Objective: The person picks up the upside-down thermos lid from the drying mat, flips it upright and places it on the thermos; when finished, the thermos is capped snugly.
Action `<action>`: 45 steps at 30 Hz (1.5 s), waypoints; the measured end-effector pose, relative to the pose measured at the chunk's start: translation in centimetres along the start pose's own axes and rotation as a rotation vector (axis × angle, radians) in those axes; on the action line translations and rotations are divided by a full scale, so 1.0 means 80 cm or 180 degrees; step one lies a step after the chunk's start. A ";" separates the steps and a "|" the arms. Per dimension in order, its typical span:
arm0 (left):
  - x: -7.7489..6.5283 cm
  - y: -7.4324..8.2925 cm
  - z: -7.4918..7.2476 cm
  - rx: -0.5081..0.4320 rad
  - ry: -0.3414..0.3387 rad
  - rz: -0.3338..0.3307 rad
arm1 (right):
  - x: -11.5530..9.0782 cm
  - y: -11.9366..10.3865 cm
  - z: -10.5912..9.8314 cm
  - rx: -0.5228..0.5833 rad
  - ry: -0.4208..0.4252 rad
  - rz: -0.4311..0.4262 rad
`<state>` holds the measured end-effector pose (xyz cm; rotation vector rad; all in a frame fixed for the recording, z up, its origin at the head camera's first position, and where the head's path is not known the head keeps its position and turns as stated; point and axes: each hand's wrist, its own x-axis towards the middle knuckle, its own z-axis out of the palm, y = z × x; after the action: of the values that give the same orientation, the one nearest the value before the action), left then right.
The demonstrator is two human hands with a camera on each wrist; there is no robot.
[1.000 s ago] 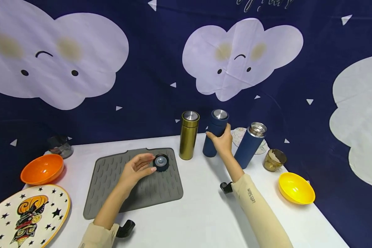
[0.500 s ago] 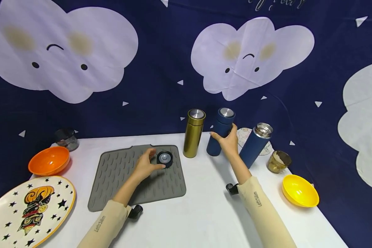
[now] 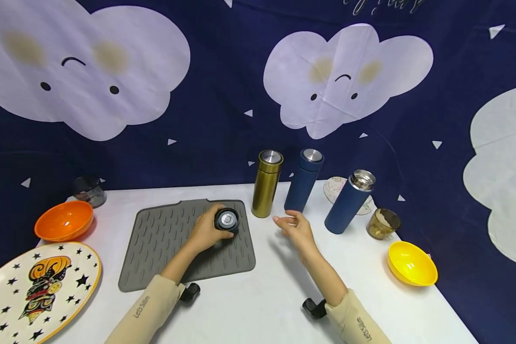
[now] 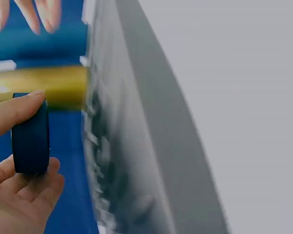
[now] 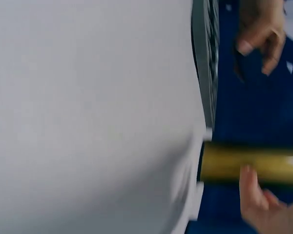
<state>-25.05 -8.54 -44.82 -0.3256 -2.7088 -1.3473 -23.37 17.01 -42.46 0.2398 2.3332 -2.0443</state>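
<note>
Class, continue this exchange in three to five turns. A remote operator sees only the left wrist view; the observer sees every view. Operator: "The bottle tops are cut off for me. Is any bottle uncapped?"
Observer: Yes. In the head view, the rightmost blue bottle has no lid on.

Operator: I see the dark lid side-on, held in the left hand. What does its top look like?

Observer: From above, it has a silvery round centre ringed in black.

Operator: Are any bowls around?

Observer: Two: an orange bowl left of the grey mat and a yellow bowl far to the right.
</note>
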 end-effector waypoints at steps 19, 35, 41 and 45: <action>-0.085 0.047 -0.007 -0.1005 -0.0238 0.0304 | -0.057 0.011 0.055 0.0563 -0.1756 -0.0446; -0.080 0.042 -0.023 -0.2388 -0.1209 0.0105 | -0.075 0.007 0.042 -0.2082 -0.0749 -0.4332; -0.087 0.050 -0.020 -0.2132 -0.1146 0.0283 | -0.082 0.001 0.041 -0.2490 -0.0597 -0.4875; -0.091 0.053 -0.017 -0.1692 -0.0811 0.0399 | -0.082 -0.002 0.037 -0.2634 -0.0602 -0.4765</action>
<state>-17.02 -8.22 -42.05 -0.7388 -2.4031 -2.0939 -17.12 13.43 -41.90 -2.0439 3.1518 -0.6945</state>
